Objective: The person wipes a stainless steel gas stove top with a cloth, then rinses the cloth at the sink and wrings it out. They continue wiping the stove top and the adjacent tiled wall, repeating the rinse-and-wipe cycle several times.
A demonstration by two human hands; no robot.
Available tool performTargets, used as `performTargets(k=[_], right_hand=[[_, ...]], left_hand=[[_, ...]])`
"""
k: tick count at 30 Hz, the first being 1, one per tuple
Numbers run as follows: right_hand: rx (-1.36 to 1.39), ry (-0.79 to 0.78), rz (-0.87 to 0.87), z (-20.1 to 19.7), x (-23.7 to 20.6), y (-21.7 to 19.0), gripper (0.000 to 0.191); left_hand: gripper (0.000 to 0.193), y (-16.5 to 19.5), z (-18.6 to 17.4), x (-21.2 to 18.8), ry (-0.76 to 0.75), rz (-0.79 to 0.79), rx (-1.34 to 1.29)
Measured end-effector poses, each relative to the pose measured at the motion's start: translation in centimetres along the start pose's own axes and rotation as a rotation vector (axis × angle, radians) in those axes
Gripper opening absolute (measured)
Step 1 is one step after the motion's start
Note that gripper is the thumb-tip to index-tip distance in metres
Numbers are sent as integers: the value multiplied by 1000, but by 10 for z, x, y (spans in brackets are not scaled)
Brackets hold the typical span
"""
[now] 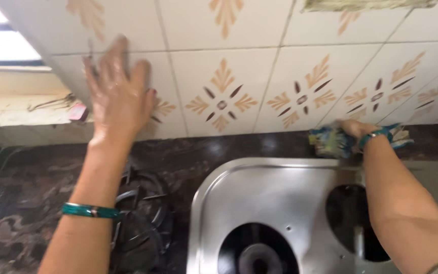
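My left hand [118, 94] is raised with fingers spread, its palm flat against the patterned wall tiles [259, 81] above the counter. A teal bangle sits on that forearm. My right hand [353, 129] reaches to the back of the counter and grips a blue-and-white patterned cloth [330, 142], pressed where the wall meets the dark stone counter [31, 203]. A steel stove top [269, 198] with its burner holes uncovered lies under my right forearm.
Black pan supports [143, 218] lie stacked on the counter left of the stove. A window ledge [16, 101] with a small pink object is at the far left. One burner base [259, 259] shows in the near opening.
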State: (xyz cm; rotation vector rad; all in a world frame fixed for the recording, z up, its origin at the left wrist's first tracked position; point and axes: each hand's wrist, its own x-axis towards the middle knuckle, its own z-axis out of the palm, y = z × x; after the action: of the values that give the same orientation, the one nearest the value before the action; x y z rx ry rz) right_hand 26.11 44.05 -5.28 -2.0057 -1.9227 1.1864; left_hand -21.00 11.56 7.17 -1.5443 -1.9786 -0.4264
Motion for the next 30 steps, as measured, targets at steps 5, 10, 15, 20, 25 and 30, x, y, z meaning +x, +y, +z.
performTargets(k=[5,10,15,20,25,30], right_hand=[[-225,-489,-407,107,-51,-98,49],[-780,-678,-531,244,-138,-213,74],[-1060,-634,-737,328,-181,-274,97],[-1054,-573,-801,333,-174,-257,126],[-983,-281,-958,329,-183,-235,94],[-756,-136,-897,284,-202,-237,66]], left_hand=[[54,22,16,-66,-360,88,-43],[45,38,26,-117,-885,143,-249],[46,27,29,-151,-1025,142,-294],[53,24,41,-174,-897,173,-333],[53,34,42,-175,-874,177,-274],[42,44,16,-175,-772,152,-340]])
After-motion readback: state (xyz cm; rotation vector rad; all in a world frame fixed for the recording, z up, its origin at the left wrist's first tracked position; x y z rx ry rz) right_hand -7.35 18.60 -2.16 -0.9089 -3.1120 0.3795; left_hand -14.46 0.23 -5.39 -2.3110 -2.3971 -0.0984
